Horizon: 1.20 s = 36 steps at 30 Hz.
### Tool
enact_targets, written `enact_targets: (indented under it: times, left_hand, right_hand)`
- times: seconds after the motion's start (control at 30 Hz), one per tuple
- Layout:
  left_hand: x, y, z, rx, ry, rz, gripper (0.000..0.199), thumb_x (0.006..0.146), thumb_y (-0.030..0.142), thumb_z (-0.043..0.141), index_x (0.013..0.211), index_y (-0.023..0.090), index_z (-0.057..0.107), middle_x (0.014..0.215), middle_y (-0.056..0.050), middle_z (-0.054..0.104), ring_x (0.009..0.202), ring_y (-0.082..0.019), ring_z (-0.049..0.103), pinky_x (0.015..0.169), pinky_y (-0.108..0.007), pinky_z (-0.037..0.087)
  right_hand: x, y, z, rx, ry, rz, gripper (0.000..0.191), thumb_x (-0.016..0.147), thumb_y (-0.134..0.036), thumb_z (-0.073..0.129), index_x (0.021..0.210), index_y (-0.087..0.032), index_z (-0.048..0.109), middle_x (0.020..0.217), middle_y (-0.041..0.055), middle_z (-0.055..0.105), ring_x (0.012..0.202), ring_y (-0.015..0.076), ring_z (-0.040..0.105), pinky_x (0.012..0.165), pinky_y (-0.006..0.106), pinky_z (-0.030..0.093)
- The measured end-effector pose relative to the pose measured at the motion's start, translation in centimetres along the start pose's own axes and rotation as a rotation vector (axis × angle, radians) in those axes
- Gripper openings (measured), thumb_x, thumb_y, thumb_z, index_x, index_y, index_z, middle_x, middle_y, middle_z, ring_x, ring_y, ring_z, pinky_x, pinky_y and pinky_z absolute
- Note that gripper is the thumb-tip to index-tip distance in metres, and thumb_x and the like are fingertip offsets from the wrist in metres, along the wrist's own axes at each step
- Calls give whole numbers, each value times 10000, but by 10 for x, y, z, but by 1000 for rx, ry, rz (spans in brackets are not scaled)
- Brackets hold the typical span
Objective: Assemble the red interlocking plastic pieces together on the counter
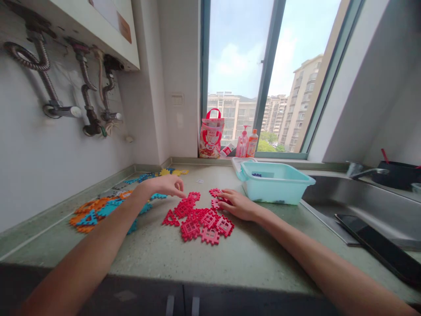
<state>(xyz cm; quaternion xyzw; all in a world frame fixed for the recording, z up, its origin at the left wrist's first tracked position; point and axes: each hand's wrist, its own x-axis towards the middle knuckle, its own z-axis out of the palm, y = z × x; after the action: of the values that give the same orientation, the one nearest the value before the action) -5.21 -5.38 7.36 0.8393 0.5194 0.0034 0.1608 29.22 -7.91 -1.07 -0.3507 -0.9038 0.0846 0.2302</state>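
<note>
A pile of red plastic interlocking pieces point(209, 218), several of them square with cut-out middles, lies on the counter in front of me. Fingers loosely bent and slightly apart, my left hand point(169, 184) hovers at the pile's upper left edge, close to a red square piece point(194, 196). I see nothing held in it. On the pile's right side, my right hand point(239, 204) is open, its fingertips touching a red piece point(215, 204). Another red piece point(215, 192) lies just beyond those fingers.
Orange pieces point(86, 207) and light blue pieces point(110, 207) are heaped beyond my left forearm, with yellow pieces point(177, 172) farther back. A turquoise plastic tub point(276, 186) stands at the right, beside the steel sink point(329, 197). A black phone-like slab point(378, 241) overlaps the sink's front edge.
</note>
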Motion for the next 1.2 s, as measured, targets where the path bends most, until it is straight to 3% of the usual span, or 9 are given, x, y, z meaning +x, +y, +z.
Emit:
enact_targets:
  times: [0.13, 0.3, 0.47, 0.53, 0.63, 0.8, 0.97, 1.2]
  left_hand:
    - [-12, 14, 0, 13, -110, -71, 544, 616, 688, 811, 854, 218, 675, 761, -14, 729, 710, -192, 641, 564, -264, 407]
    - [-17, 37, 10, 168, -213, -175, 609, 439, 663, 893, 783, 223, 650, 680, 4, 672, 623, -184, 567, 533, -282, 360]
    - [-18, 43, 11, 286, -159, -129, 409, 545, 547, 829, 718, 204, 688, 673, -12, 666, 638, -200, 589, 535, -294, 353]
    - [-16, 38, 8, 250, -96, -89, 398, 569, 473, 806, 856, 206, 736, 784, -19, 723, 706, -211, 637, 566, -287, 398]
    - [-10, 28, 7, 130, -16, 19, 560, 615, 432, 777, 1130, 216, 730, 989, -33, 764, 833, -211, 688, 654, -263, 471]
    - [3, 16, 15, 43, -5, 108, 499, 648, 422, 783, 1106, 228, 748, 1065, -45, 771, 938, -226, 711, 758, -265, 520]
    - [5, 17, 17, -14, -83, 76, 507, 618, 365, 802, 1104, 234, 738, 1052, -32, 782, 943, -224, 721, 745, -255, 535]
    - [2, 23, 16, 34, -62, 70, 498, 633, 425, 792, 1090, 234, 751, 1050, -30, 786, 907, -212, 719, 732, -254, 523]
  right_hand:
    - [1, -4, -6, 61, 30, -94, 359, 1032, -347, 564, 1328, -204, 709, 1427, 146, 655, 1360, 282, 582, 1174, 471, 432]
    - [2, -8, -12, 92, -12, -212, 259, 905, -221, 697, 1144, -222, 797, 1135, 91, 789, 1130, 258, 705, 1057, 417, 510]
    - [0, -9, -13, 10, 75, -104, 353, 855, -242, 745, 1204, -194, 768, 1125, 114, 774, 1072, 268, 707, 990, 398, 536]
    - [-1, -8, -15, -24, 137, -20, 437, 852, -204, 718, 1288, -179, 719, 1198, 129, 747, 1095, 268, 701, 1005, 397, 525]
    - [-1, -7, -19, -55, 184, 97, 453, 891, -161, 630, 1342, -165, 663, 1293, 140, 702, 1171, 263, 674, 1065, 392, 484]
    - [-2, -11, -22, -133, 94, 241, 430, 908, -139, 571, 1333, -155, 636, 1294, 159, 667, 1180, 275, 653, 1048, 374, 469]
    - [-5, -20, -23, -192, 60, 336, 376, 961, -266, 589, 1311, -132, 631, 1256, 202, 647, 1092, 305, 666, 972, 385, 480]
    - [-9, -12, -21, -241, 45, 334, 267, 920, -325, 686, 1140, -174, 694, 1051, 124, 672, 937, 250, 667, 848, 319, 475]
